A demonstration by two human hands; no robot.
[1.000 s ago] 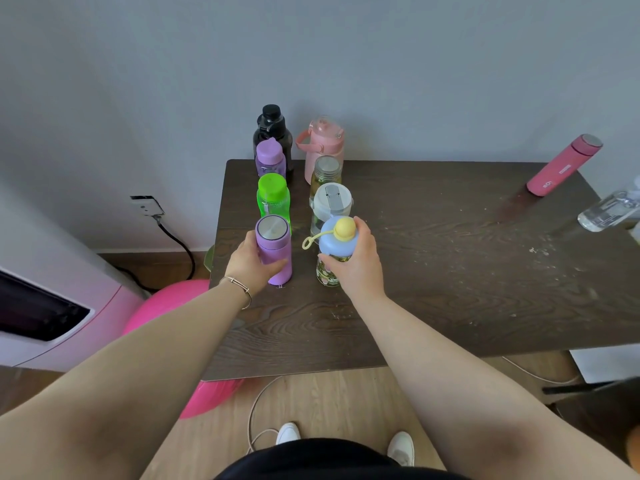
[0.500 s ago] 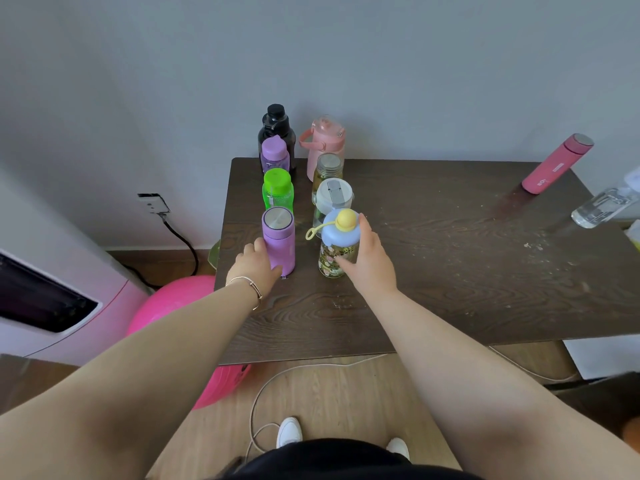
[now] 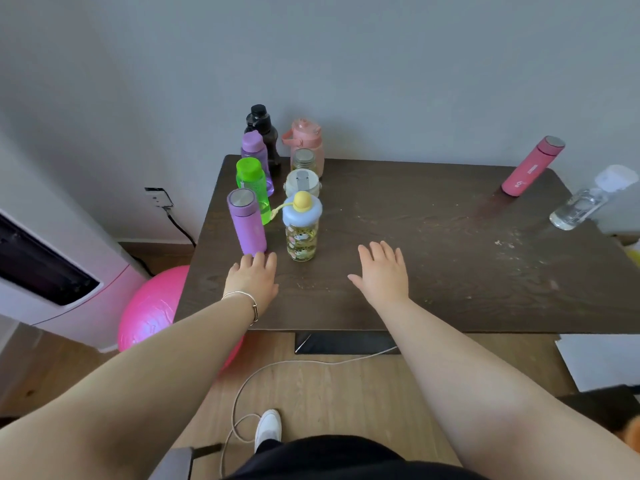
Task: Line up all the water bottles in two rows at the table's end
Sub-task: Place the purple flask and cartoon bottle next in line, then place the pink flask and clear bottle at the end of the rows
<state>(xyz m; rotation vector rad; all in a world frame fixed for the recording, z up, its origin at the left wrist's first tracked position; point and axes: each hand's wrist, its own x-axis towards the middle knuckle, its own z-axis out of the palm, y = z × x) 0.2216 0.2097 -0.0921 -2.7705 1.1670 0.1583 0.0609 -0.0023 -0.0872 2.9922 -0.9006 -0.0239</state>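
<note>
**Ten bottles on the table, eight of them lined up**

Head view only. Eight bottles stand in two rows of four at the left end of the dark wood-grain table (image 3: 433, 289). Left row, from the near one: a matte purple flask (image 3: 246, 224) with a steel cap, a see-through green bottle (image 3: 252, 186), a lilac bottle (image 3: 255, 154), a black bottle (image 3: 262, 129). Right row: a clear printed bottle (image 3: 302, 231) with a blue lid and yellow knob, a white-lidded bottle (image 3: 302, 183), a steel-lidded jar (image 3: 302, 160), a pink jug (image 3: 305, 142) with a handle.

Two more sit by the far right corner: a pink flask (image 3: 531, 166) with white lettering too small to read, and a clear bottle (image 3: 581, 204) at the right edge.

Left hand (image 3: 252, 280) is flat and empty, fingertips just at the purple flask's base. Right hand (image 3: 382, 273) is spread wide, holding nothing.
</note>
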